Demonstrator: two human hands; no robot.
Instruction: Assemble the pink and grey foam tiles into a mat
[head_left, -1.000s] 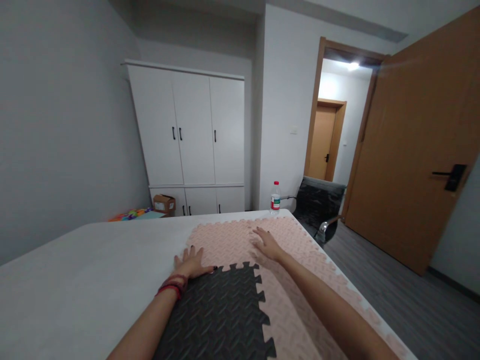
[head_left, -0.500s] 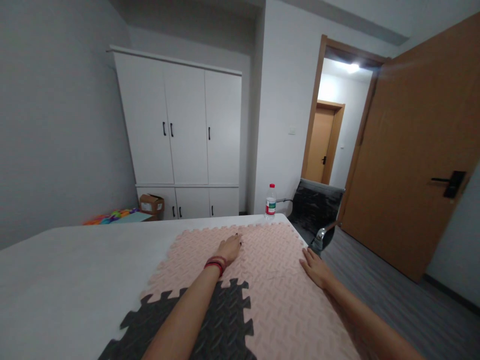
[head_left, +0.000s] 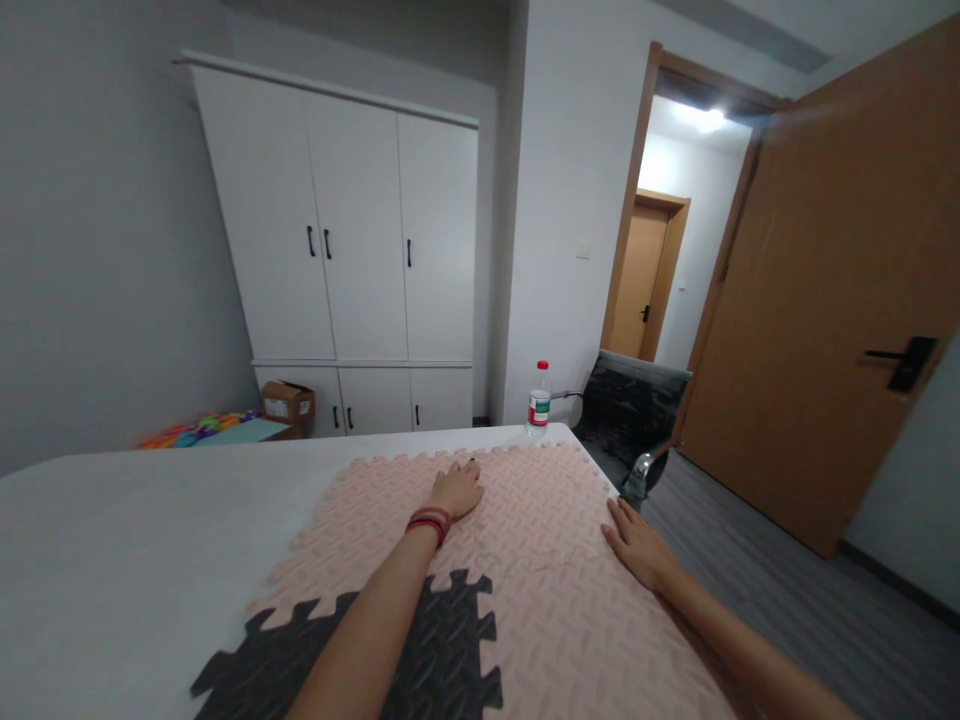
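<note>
Pink foam mat tiles [head_left: 555,540] with a raised tread pattern lie flat on the white table. A black foam mat tile [head_left: 442,650] with jigsaw edges sits at the near side, fitted against the pink ones. My left hand [head_left: 456,490], with red bands at its wrist, rests on the pink mat near its far middle, fingers a little bent and apart. Along the mat's right edge lies my right hand [head_left: 636,542], fingers stretched out over the foam. Neither hand grips anything. My left forearm hides part of the black tile.
A water bottle [head_left: 538,400] with a red cap stands at the table's [head_left: 135,540] far right corner. Beyond the right edge is a black chair [head_left: 626,410]. A cardboard box [head_left: 289,408] stands behind the table, before a white cabinet [head_left: 352,230]. An open wooden door [head_left: 817,300] is at right.
The view has shifted slightly. My left hand's fingers are more bent than before and stay on the pink mat. My right hand keeps nearly the same place at the mat's right edge.
</note>
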